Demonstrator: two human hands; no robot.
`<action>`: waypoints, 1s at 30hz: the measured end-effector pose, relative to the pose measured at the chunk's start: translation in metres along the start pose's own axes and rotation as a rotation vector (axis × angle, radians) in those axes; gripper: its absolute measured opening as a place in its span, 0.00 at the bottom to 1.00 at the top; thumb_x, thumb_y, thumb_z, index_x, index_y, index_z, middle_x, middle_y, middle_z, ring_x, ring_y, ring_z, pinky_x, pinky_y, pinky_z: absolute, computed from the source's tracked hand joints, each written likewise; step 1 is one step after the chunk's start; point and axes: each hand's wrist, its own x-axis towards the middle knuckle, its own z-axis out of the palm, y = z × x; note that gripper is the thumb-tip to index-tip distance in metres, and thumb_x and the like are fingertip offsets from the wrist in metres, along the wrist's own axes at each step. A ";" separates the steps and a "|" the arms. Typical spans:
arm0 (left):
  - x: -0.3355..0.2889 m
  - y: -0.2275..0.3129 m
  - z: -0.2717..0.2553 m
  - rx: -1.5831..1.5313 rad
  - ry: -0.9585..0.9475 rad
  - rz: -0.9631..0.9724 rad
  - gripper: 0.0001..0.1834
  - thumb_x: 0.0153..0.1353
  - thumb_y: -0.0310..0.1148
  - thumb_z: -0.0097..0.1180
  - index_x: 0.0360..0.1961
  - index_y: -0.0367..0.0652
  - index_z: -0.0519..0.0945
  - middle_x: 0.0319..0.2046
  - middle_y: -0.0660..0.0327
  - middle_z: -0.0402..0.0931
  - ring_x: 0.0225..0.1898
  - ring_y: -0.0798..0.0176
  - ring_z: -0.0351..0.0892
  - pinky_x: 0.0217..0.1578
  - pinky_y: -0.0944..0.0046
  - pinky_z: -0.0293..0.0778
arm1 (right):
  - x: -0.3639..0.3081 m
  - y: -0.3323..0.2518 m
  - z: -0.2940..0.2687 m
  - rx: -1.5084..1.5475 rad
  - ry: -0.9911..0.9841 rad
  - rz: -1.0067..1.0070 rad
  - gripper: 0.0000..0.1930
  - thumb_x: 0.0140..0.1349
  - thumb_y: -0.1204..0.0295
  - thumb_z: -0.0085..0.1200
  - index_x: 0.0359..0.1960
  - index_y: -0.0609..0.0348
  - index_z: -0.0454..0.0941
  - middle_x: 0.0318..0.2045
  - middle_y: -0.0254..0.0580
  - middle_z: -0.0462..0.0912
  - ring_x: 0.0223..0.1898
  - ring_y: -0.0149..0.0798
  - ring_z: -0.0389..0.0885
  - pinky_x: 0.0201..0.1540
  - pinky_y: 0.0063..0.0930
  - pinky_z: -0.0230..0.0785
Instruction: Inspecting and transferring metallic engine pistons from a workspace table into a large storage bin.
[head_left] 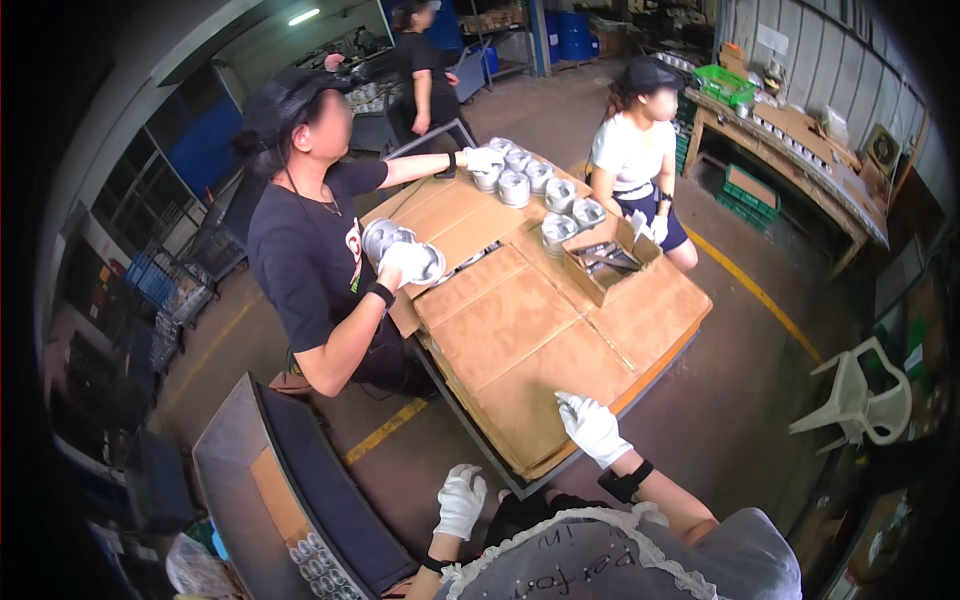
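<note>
My left hand (460,502), in a white glove, is beside the near left corner of the cardboard-covered table (500,330). Its fingers are curled in, and no object shows in them. Over the near right part of the cardboard is my right hand (594,429), also gloved in white; its fingers reach out apart and hold nothing. Silvery metal cylindrical parts (513,189) stand grouped at the table's far end. Nearby, an open cardboard box (600,285) contains dark tools. A co-worker at the left holds silvery cylindrical parts (428,264) in one gloved hand and touches the group with the other.
Another co-worker (634,150) sits beyond the table's right side. A white plastic chair (865,395) stands at the right, below a wooden workbench (790,150). At the lower left, a dark-sided cart (330,490) carries small metal parts (322,568). A third person (425,75) stands farther back.
</note>
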 end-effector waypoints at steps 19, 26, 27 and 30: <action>0.009 0.063 0.047 0.185 0.151 -0.294 0.11 0.52 0.29 0.59 0.38 0.41 0.82 0.42 0.50 0.77 0.42 0.46 0.79 0.45 0.52 0.76 | 0.395 0.180 0.019 -0.166 -0.199 -0.053 0.19 0.53 0.58 0.57 0.40 0.58 0.82 0.32 0.53 0.83 0.38 0.52 0.82 0.41 0.43 0.74; -0.045 0.102 0.065 0.229 0.246 -0.592 0.10 0.54 0.31 0.59 0.38 0.41 0.81 0.45 0.52 0.76 0.44 0.49 0.78 0.45 0.54 0.77 | 0.457 0.203 0.107 -0.356 -0.543 0.267 0.28 0.50 0.52 0.56 0.50 0.55 0.81 0.50 0.52 0.81 0.54 0.52 0.78 0.55 0.41 0.69; -0.046 0.112 0.064 0.175 0.248 -0.665 0.10 0.55 0.31 0.58 0.38 0.41 0.81 0.45 0.51 0.76 0.46 0.49 0.77 0.47 0.54 0.75 | 0.463 0.224 0.131 -0.429 -0.475 0.282 0.27 0.50 0.53 0.56 0.50 0.56 0.81 0.51 0.52 0.80 0.54 0.52 0.78 0.55 0.40 0.69; -0.083 0.123 0.077 0.198 0.301 -0.763 0.10 0.54 0.31 0.59 0.38 0.42 0.81 0.44 0.52 0.76 0.44 0.49 0.78 0.45 0.54 0.76 | 0.454 0.192 0.143 -0.482 -0.485 0.205 0.25 0.52 0.55 0.56 0.48 0.57 0.82 0.51 0.53 0.80 0.54 0.52 0.78 0.54 0.37 0.68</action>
